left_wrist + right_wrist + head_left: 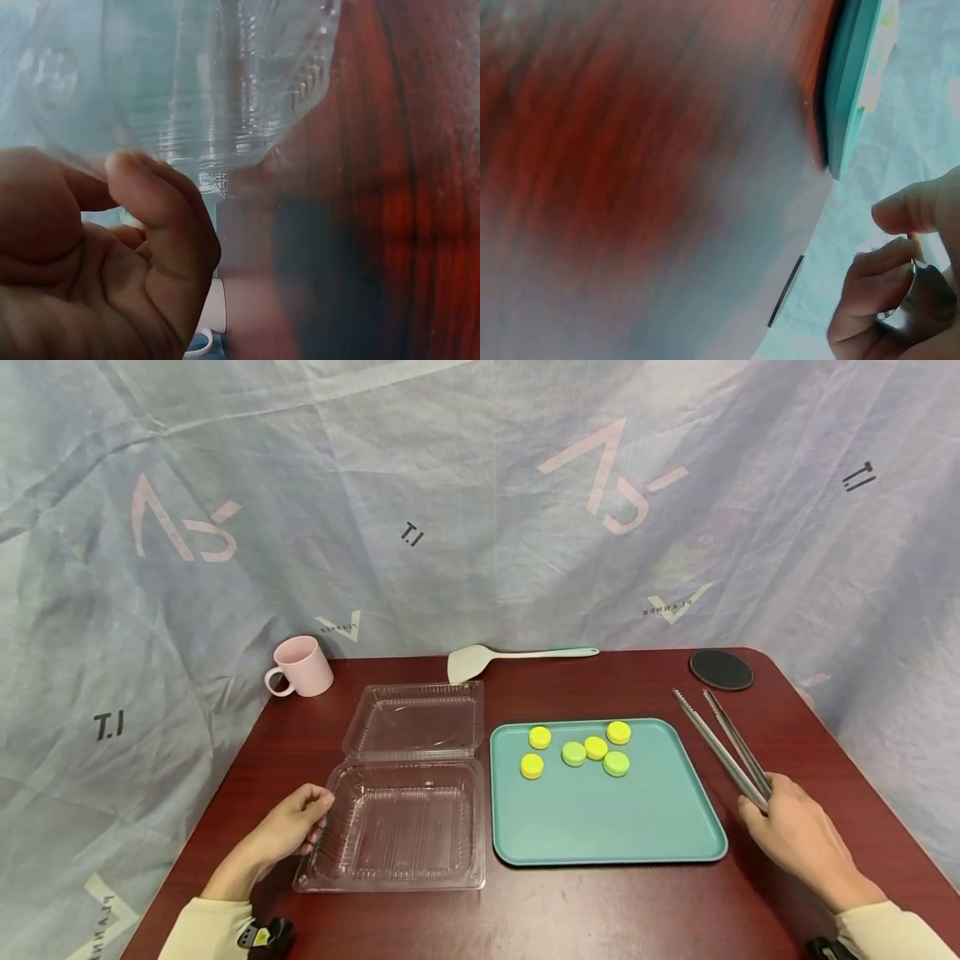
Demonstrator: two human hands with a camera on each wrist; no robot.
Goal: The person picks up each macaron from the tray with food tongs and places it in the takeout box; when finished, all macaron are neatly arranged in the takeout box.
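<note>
Right hand (798, 827): fingers curled round the near end of metal tongs (722, 752), whose tips are held apart. Long axis of the tongs: directed from the hand toward the back and slightly left, past the right end of the green-blue tray (600, 827), not across it. Contents of tray: four yellow macarons (540, 737) and two green macarons (574, 754), grouped in its rear half, to the left of the tong tips and a little nearer the person; this sideways offset is judged the governing relation. The tray is approached more nearly by the right hand than by the left. Left hand (288, 827): left rim of a clear box (405, 835) pinched between thumb and fingers; box set just left of the tray, lid (420, 722) laid back behind it. Outlying on the surface (600, 910): black coaster (722, 669) beyond the tongs, spatula (468, 662) at the back, pink mug (306, 667) at rear left.
</note>
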